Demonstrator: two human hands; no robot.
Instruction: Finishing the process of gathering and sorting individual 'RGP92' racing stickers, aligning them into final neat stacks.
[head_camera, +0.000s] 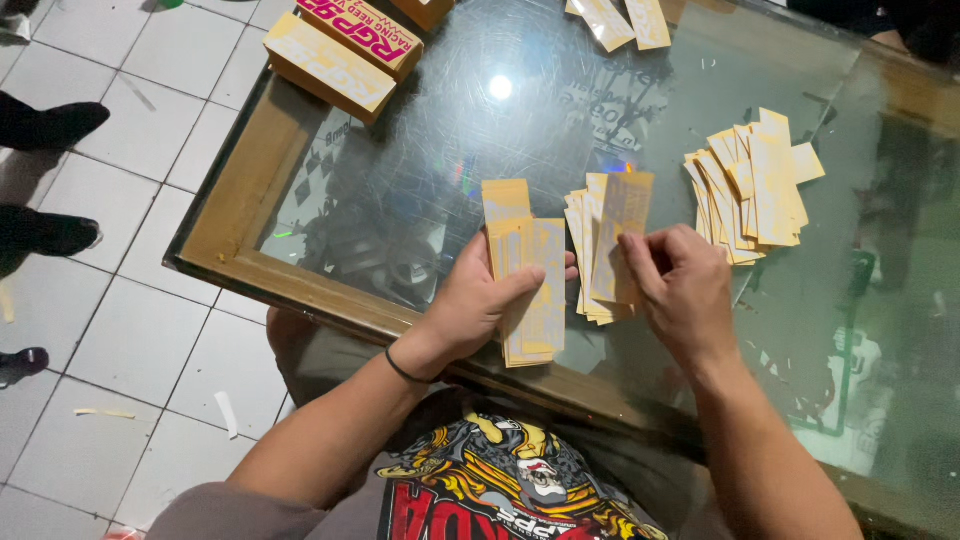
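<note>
Left hand (478, 300) grip wrapped round stack of yellow paper slips (530, 285); right hand (680, 280) grip pinching fanned yellow slip bundle (610, 240) over glass-topped wooden desk (420, 150).

Your left hand (478, 300) grips a stack of slips (530, 290), pale yellow with faint white print. Your right hand (685, 285) pinches another slip (620, 235), same yellow-cream, over a matching pile (585, 250). At 2 o'clock, a fanned heap of slips (750, 185), yellow and off-white. At 11 o'clock, boxes (345, 50), orange-yellow, one with pink lettering. Table (240, 200): brown wooden frame, greenish scratched glass. Floor tiles (130, 340) white with grey grout. Black band (403, 368) on your left wrist. Your shirt (510, 490): dark, with a red, gold and white graphic.
</note>
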